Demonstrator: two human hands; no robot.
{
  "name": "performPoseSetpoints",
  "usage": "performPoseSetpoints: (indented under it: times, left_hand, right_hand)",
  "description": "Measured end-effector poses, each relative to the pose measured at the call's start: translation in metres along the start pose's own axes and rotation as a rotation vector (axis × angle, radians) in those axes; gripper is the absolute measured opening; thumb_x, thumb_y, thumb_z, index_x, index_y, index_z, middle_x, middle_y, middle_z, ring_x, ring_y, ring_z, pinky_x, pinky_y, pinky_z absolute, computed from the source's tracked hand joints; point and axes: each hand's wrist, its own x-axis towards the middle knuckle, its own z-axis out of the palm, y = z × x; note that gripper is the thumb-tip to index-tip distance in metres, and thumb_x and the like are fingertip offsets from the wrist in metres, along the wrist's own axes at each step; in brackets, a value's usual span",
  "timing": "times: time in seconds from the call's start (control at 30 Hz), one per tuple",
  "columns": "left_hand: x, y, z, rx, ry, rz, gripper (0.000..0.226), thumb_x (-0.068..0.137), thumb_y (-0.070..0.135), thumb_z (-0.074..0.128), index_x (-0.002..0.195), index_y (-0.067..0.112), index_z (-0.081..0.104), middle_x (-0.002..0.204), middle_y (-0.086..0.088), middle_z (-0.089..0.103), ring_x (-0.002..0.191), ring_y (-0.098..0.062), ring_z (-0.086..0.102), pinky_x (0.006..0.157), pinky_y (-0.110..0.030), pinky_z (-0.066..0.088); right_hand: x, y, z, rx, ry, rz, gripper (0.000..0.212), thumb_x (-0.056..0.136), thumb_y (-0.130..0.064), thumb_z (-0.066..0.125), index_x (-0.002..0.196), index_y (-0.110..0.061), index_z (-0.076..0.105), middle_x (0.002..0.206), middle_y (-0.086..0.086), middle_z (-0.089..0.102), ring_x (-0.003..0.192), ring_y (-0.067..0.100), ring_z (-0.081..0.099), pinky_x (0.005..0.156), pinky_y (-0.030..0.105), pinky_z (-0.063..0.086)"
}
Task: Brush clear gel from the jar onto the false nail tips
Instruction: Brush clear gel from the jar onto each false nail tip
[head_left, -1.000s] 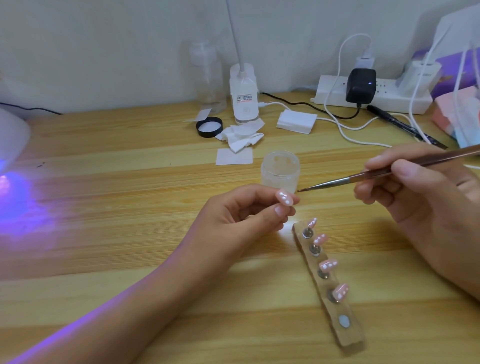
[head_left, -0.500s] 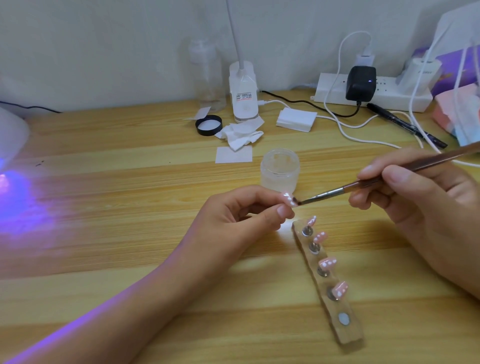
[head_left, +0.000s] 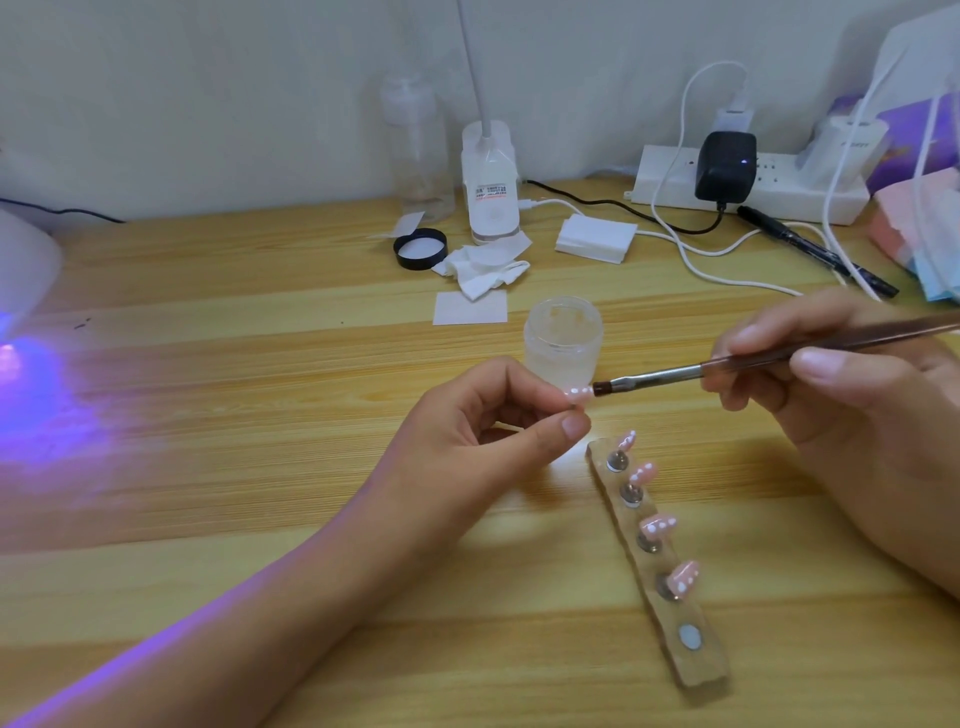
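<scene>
Cut off at frame right: back of right hand (head_left: 857, 421), end of gel brush (head_left: 727, 367) handle. Partly hidden behind left hand (head_left: 485, 434) fingertips: base of open gel jar (head_left: 563, 335), mid-surface (head_left: 249, 467). Left hand raised, thumb and forefinger pinching a pink dotted false nail tip (head_left: 579, 395); right hand gripping the brush pen-style, bristles meeting that tip. Four more tips (head_left: 657, 525) on a wooden holder strip (head_left: 693, 660) toward the near right corner.
</scene>
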Motion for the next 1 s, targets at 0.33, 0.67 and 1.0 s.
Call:
performPoseSetpoints:
  times: [0.33,0.67,1.0]
  left_hand:
    - [0.000,0.002,0.001,-0.021,-0.018,0.019,0.012,0.075,0.022,0.074,0.072,0.032,0.068,0.073,0.014,0.066,0.070,0.000,0.058,0.066,-0.012,0.046]
    - [0.001,-0.001,0.001,-0.015,-0.012,0.029,0.008,0.076,0.022,0.074,0.076,0.028,0.069,0.080,0.008,0.067,0.075,-0.002,0.059,0.069,-0.014,0.048]
    - [0.001,0.001,0.000,-0.019,-0.064,0.065,0.011,0.082,0.018,0.070,0.083,0.029,0.069,0.085,0.014,0.069,0.079,-0.002,0.060,0.073,-0.013,0.048]
  right_hand:
    - [-0.001,-0.001,0.004,-0.034,0.013,0.024,0.030,0.083,-0.016,0.049,0.093,-0.024,0.075,0.089,0.001,0.071,0.086,0.018,0.068,0.074,0.022,0.052]
    - [0.002,0.000,-0.002,-0.074,0.132,0.049,0.026,0.084,-0.021,0.051,0.091,-0.024,0.075,0.080,-0.001,0.070,0.078,0.014,0.066,0.073,0.020,0.052]
    - [0.010,-0.003,-0.004,0.147,0.178,0.186,0.030,0.085,-0.008,0.047,0.080,-0.026,0.071,0.064,-0.007,0.059,0.065,0.008,0.056,0.068,0.019,0.051]
